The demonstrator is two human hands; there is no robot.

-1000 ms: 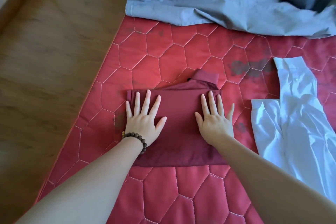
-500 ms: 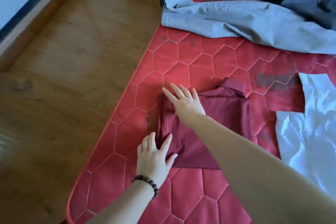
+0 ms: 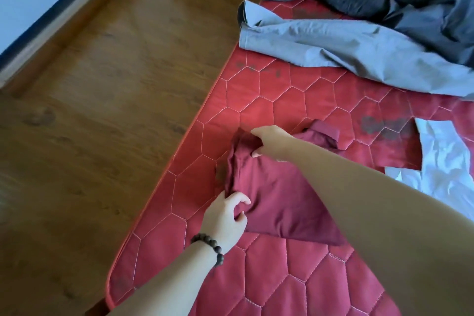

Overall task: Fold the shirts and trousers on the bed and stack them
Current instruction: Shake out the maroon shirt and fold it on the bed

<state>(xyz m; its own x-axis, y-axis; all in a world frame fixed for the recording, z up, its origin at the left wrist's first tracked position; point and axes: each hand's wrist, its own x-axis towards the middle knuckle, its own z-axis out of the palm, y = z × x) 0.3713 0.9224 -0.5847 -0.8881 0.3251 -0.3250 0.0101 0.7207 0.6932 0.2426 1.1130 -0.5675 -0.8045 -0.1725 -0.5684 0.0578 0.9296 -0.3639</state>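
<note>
Now both hands grip the folded maroon shirt on the bed vs flat earlier: left hand pinches near-left corner, right hand far-left edge, w/ grey trousers beyond, white shirt at right.

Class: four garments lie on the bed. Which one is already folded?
The maroon shirt, gripped by both hands; the white shirt and both grey garments lie unfolded.

Dark beaded bracelet, bare forearms
</note>
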